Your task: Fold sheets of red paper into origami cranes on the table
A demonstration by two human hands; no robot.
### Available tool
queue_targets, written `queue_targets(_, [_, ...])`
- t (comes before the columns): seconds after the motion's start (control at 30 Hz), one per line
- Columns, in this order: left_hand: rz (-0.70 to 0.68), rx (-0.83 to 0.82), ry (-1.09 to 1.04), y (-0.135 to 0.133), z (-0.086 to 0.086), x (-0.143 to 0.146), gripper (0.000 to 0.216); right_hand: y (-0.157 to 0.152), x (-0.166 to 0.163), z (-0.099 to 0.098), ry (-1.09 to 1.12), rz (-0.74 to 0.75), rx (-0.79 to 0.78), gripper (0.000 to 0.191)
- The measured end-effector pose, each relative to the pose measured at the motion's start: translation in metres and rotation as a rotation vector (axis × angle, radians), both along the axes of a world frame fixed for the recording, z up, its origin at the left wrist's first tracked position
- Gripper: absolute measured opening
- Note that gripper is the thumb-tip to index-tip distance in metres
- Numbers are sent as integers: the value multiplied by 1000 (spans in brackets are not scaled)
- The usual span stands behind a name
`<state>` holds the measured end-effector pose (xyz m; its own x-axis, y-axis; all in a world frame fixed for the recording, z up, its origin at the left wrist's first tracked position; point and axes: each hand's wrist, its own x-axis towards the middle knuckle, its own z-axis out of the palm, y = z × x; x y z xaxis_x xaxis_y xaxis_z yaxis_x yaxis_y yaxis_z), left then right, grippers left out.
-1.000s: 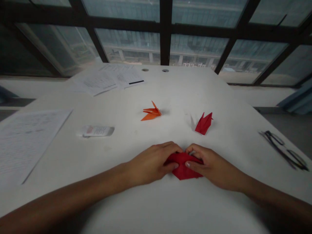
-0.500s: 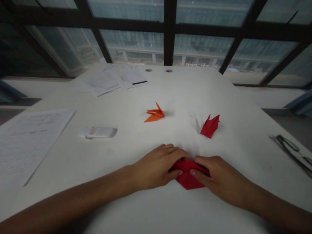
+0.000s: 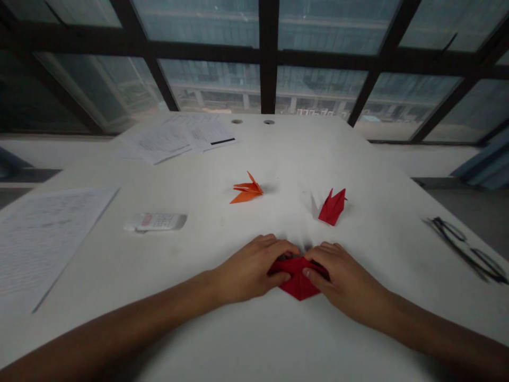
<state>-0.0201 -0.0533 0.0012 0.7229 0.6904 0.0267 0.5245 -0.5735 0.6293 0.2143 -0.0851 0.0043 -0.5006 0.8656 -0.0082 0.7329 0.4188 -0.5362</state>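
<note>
A partly folded sheet of red origami paper (image 3: 299, 286) lies on the white table (image 3: 222, 339) between my hands, its lower corner pointing toward me. My left hand (image 3: 258, 269) grips its left side, thumb on top and fingers curled over the far edge. On the right side my right hand (image 3: 338, 273) pinches it the same way, the thumb near the middle crease. The fingertips behind the paper are partly hidden. Farther off stand an orange paper crane (image 3: 248, 191) and a red paper crane (image 3: 333, 207).
Printed sheets (image 3: 51, 239) lie at the left, with more papers (image 3: 170, 139) at the back left. A small white packet (image 3: 161, 221) sits left of my hands. Black-framed glasses (image 3: 469, 249) rest near the right edge. Windows (image 3: 210, 85) rise behind the table.
The fingers of my right hand have moved in over the far edge of the red paper, closer to my left hand. The camera view has shifted slightly.
</note>
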Motion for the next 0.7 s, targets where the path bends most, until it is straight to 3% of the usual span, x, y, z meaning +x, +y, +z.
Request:
queue_targets(0.17, [-16, 8, -17, 1, 1, 0, 40, 2, 0, 2, 22, 3, -16, 21])
queue_targets(0.33, [-62, 55, -41, 2, -1, 1, 37, 1, -2, -4, 7, -37, 67, 5])
queue_targets(0.5, [9, 136, -61, 1, -8, 3, 24, -1, -2, -14, 25, -9, 227, 12])
queue_targets(0.7, [-122, 234, -29, 5, -7, 0, 18, -5, 4, -18, 5, 132, 444, 17])
